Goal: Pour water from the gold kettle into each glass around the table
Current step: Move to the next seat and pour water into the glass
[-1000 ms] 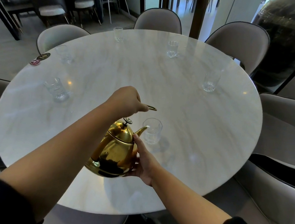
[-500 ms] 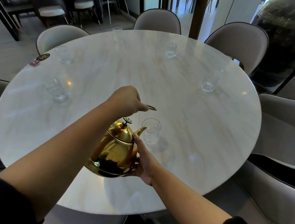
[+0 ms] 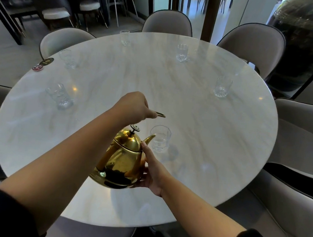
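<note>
Support is given from below and the side by the right hand [image 3: 151,174], whose open palm is pressed against the belly of the gold kettle [image 3: 121,162] with the fingers spread, not clamped. The kettle is held tilted above the near part of the marble table [image 3: 198,143], its spout [image 3: 149,138] aimed away and to the right, the tip just at the rim of the nearest glass [image 3: 160,138]. The handle is gripped from above by the left hand [image 3: 133,105], closed into a fist around it, with the gold end of the handle projecting past the knuckles. Some water appears to lie in that glass; whether a stream is running cannot be told. The long axis from kettle body to spout is lined up with the glass, so only further tilt seems needed. Beyond, wide bare marble is left open; a glass on the right [image 3: 222,86] and one on the left [image 3: 59,96] stand well apart, with three more near the far edge.
</note>
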A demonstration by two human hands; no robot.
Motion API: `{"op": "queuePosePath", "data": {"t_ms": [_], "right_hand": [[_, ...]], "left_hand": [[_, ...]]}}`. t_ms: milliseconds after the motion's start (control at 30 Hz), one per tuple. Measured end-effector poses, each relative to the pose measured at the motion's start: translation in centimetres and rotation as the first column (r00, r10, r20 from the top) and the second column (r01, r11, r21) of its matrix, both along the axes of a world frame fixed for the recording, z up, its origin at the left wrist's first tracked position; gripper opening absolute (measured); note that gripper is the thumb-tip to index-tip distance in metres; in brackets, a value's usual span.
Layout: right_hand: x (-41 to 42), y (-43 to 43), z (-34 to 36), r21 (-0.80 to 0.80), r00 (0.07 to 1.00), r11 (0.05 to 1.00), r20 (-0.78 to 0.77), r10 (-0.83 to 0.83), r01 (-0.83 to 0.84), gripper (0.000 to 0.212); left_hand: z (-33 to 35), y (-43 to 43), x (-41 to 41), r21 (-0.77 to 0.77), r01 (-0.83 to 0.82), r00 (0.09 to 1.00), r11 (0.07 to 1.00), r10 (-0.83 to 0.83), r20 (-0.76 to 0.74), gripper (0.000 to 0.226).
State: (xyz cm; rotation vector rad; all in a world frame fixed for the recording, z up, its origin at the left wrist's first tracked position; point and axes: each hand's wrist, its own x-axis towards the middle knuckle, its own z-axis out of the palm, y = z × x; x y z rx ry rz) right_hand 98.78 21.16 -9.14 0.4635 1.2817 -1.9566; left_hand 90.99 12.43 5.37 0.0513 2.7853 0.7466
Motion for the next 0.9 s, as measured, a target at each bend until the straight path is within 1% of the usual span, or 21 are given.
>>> {"op": "queuePosePath", "data": {"t_ms": [200, 300, 433, 633, 900], "right_hand": [[0.2, 0.1, 0.0, 0.004, 1.0, 1.0, 0.004, 0.0, 0.0, 0.061], [0.2, 0.2, 0.2, 0.005, 1.0, 1.0, -0.006, 0.003, -0.003, 0.05], [0.4, 0.2, 0.3, 0.017, 1.0, 1.0, -0.016, 0.008, -0.008, 0.047], [0.3, 0.6, 0.6, 0.044, 0.999, 0.999, -0.039, 0.012, -0.01, 0.038], [0.3, 1.0, 0.4, 0.106, 0.993, 0.992, -0.093, 0.071, -0.061, 0.039]], "left_hand": [[0.0, 0.2, 0.1, -0.015, 0.005, 1.0, 1.0, -0.005, 0.003, 0.039], [0.0, 0.2, 0.2, -0.016, 0.001, 1.0, 1.0, -0.001, 0.0, 0.039], [0.0, 0.2, 0.3, -0.005, -0.007, 1.0, 1.0, 0.007, -0.003, 0.039], [0.0, -0.1, 0.8, 0.028, -0.028, 1.0, 0.999, 0.028, -0.012, 0.037], [-0.9, -1.2, 1.9, 0.116, -0.055, 0.994, 0.992, 0.065, -0.083, 0.035]]}}
